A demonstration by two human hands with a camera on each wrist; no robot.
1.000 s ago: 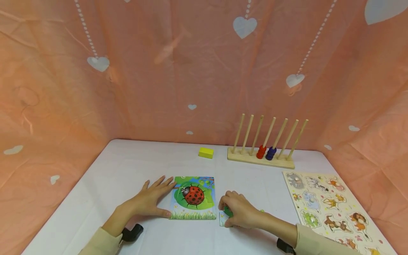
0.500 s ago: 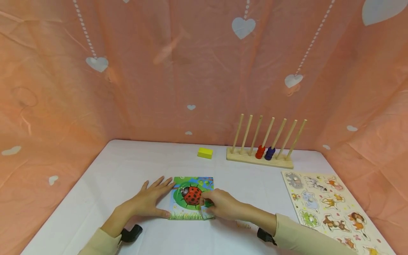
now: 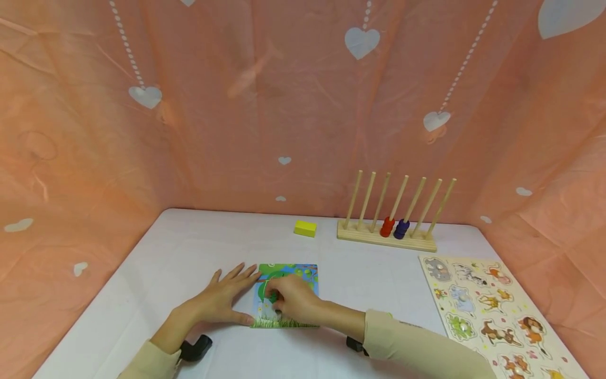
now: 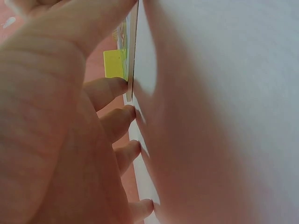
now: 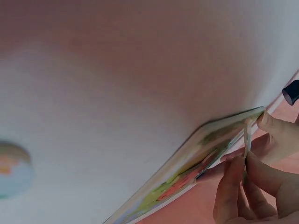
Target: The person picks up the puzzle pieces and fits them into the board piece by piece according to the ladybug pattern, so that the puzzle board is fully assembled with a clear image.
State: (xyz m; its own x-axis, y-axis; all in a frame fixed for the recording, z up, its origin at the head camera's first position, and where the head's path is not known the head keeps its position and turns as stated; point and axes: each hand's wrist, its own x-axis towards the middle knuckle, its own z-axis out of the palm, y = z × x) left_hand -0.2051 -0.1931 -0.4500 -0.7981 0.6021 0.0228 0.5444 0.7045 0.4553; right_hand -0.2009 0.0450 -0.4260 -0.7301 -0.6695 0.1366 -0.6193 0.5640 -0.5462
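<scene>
A square picture puzzle (image 3: 307,271) in green and blue lies flat in front of me; its ladybug is largely covered by my right hand (image 3: 298,301). That hand pinches a thin puzzle piece (image 3: 270,309) between thumb and fingers over the puzzle's lower left. In the right wrist view the puzzle piece (image 5: 247,137) stands on edge, its lower end at the puzzle's surface. My left hand (image 3: 221,298) rests with spread fingers along the puzzle's left side, thumb at the lower corner and index fingertip at the upper. In the left wrist view these fingertips (image 4: 125,84) meet the puzzle's edge and the table.
A yellow block (image 3: 305,228) stands behind the puzzle. Farther right is a wooden peg rack (image 3: 385,240) with red and dark blue beads. An animal knob-puzzle board (image 3: 494,300) lies at the right. A blurred rounded piece (image 5: 14,170) shows at the right wrist view's left edge.
My right hand has picked up the puzzle piece from beside the puzzle and moved left with it, across the ladybug to the lower left. The left hand has stayed in place.
</scene>
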